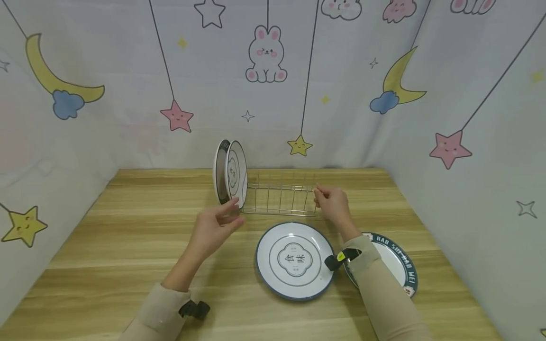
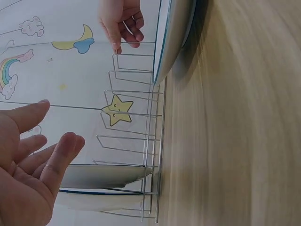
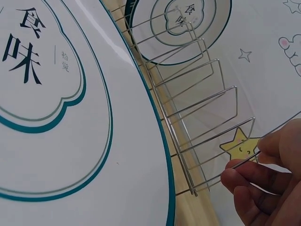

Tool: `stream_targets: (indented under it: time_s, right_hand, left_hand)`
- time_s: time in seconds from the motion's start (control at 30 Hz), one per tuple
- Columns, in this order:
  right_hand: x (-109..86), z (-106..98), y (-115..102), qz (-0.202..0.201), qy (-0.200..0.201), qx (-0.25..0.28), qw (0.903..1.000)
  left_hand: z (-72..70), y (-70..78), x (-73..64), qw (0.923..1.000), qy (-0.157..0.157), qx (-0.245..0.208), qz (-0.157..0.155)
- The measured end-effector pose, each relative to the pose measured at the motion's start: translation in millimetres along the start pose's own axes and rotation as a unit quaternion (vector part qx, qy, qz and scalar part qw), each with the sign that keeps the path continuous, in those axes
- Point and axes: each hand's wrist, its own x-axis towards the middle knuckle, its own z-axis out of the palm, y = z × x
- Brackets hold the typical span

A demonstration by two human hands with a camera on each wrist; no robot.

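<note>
A wire dish rack (image 1: pixel 281 214) stands on the table. Two plates are upright in its left end: a white one with a printed centre (image 1: pixel 237 161), and another plate (image 1: pixel 219 177) to its left, partly hidden. My left hand (image 1: pixel 211 231) is just in front of these plates, thumb and fingers spread and holding nothing; the left wrist view shows the hand (image 2: pixel 28 174) apart from the wires. At the rack's other end my right hand (image 1: pixel 334 206) pinches the end wire between thumb and fingers, seen closely in the right wrist view.
A white plate with a blue rim (image 1: pixel 294 260) lies face up in front of the rack. Right of it, a plate with a dark green lettered rim (image 1: pixel 396 253) is partly covered by my right sleeve. A printed curtain (image 1: pixel 264 113) hangs behind the table (image 1: pixel 128 227).
</note>
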Motion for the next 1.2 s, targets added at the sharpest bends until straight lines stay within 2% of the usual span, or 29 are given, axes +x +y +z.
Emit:
stream_targets:
  time_s: [0.4, 0.77, 1.0, 1.2]
  right_hand:
    - [-0.9, -1, 1, 0.011, -0.011, 0.017, 0.9997]
    - [0.2, -1, 3, 0.006, -0.005, 0.01, 0.9999]
    - [0.8, -2, 3, 0.004, -0.009, 0.013, 0.9999]
    - [1.8, -3, 5, 0.003, -0.014, 0.014, 0.9998]
  left_hand:
    - [13.7, -15.1, -2.9, 0.9966, -0.067, -0.035, -0.033]
    - [20.3, -27.8, -3.9, 0.9908, -0.115, -0.034, -0.063]
    - [27.3, -33.9, -4.7, 0.9841, -0.157, -0.06, -0.057]
    - [33.1, -38.6, -4.4, 0.9801, -0.185, -0.043, -0.057]
